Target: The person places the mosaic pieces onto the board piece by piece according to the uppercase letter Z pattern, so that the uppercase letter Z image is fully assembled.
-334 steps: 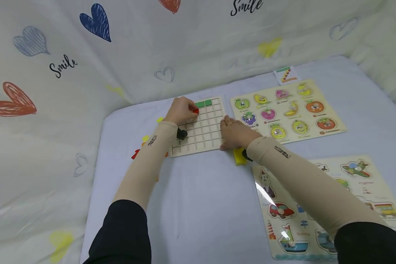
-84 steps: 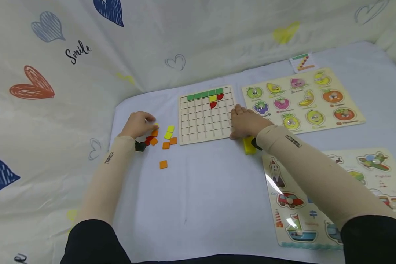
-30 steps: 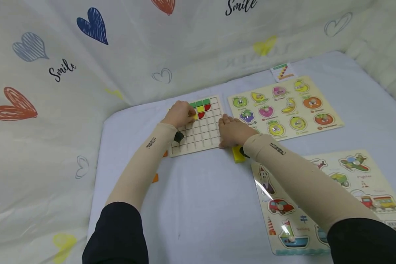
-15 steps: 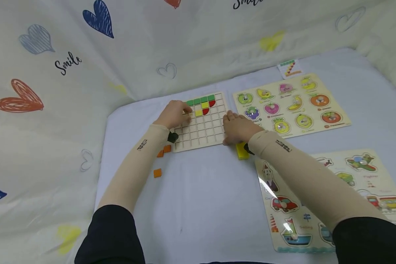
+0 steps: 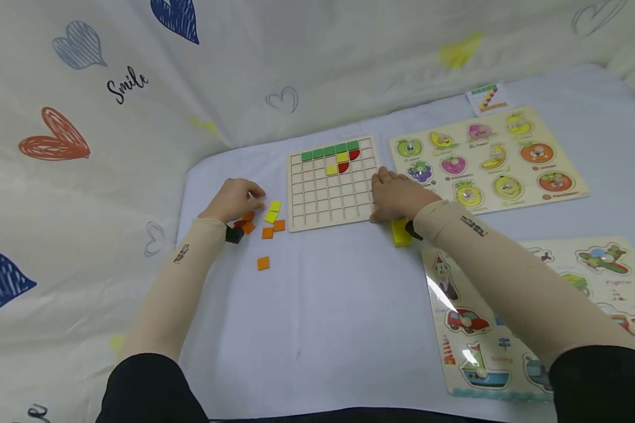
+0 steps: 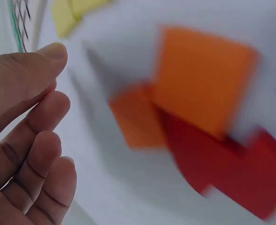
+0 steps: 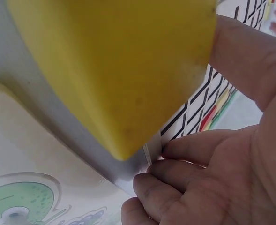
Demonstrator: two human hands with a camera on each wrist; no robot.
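My left hand (image 5: pixel 235 200) hovers over loose tiles left of the grid board; in the left wrist view its fingers are loosely bent with nothing between them. Under and beside it lie orange tiles (image 6: pixel 203 75), red quarter-round tiles (image 6: pixel 198 154) and yellow tiles (image 5: pixel 273 212). The wooden grid board (image 5: pixel 328 205) bears a row of green tiles (image 5: pixel 325 151), two yellow squares (image 5: pixel 332 170) and two red quarter-rounds (image 5: pixel 344 167). My right hand (image 5: pixel 397 194) rests along the board's right edge, fingers extended or slightly bent, gripping nothing.
A yellow block (image 5: pixel 401 234) stands below my right wrist. To the right lie a fruit puzzle board (image 5: pixel 481 176) and a vehicle puzzle board (image 5: pixel 476 341), partly under the right arm. A small pattern card (image 5: pixel 488 98) lies behind. A patterned curtain (image 5: pixel 349 53) hangs along the back.
My left hand has left a second yellow square on the grid and moved left to the loose tiles. Since the oldest frame, the grid has gained green, red and yellow tiles. My right hand stays put.
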